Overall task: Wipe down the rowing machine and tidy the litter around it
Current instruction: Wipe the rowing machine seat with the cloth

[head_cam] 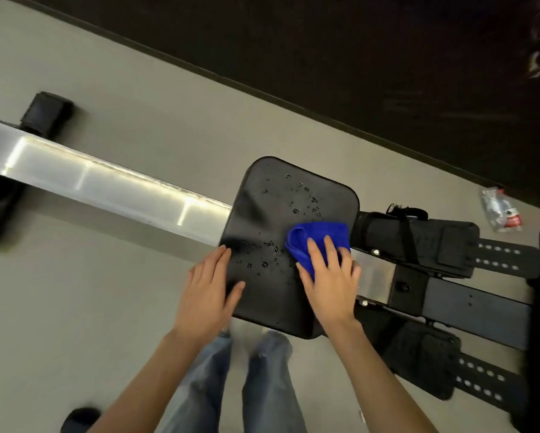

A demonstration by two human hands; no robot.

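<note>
In the head view, the rowing machine [468,304] is seen from above, lying across a grey floor [112,307]. Its black seat [272,214] sits at the end of a bright metal rail [106,182], with the footrests [434,242] just beyond it to the right.

Water droplets [297,201] are scattered over the seat's middle and far part. A blue cloth [317,240] is pressed flat on the seat's right side by the right hand [331,279]. Its fingers [313,253] are laid straight and slightly spread on top of the cloth, not curled round it. The left hand [209,292] is rested on the seat's near left edge with its fingers [223,259] straight and relaxed and nothing held, apparently to keep the seat from sliding on the rail.

The step in hand is judged to be the wiping of the seat, and it looks barely begun, since most of the droplets are not yet wiped. The next move calls for the cloth to be swept leftwards and away across the wet patch under steady downward pressure while the seat is braced.

A crumpled clear wrapper [500,214] with a red patch is seen on the floor near the dark wall, well apart from both hands. The litter part of the task is therefore judged to be not yet done.
</note>
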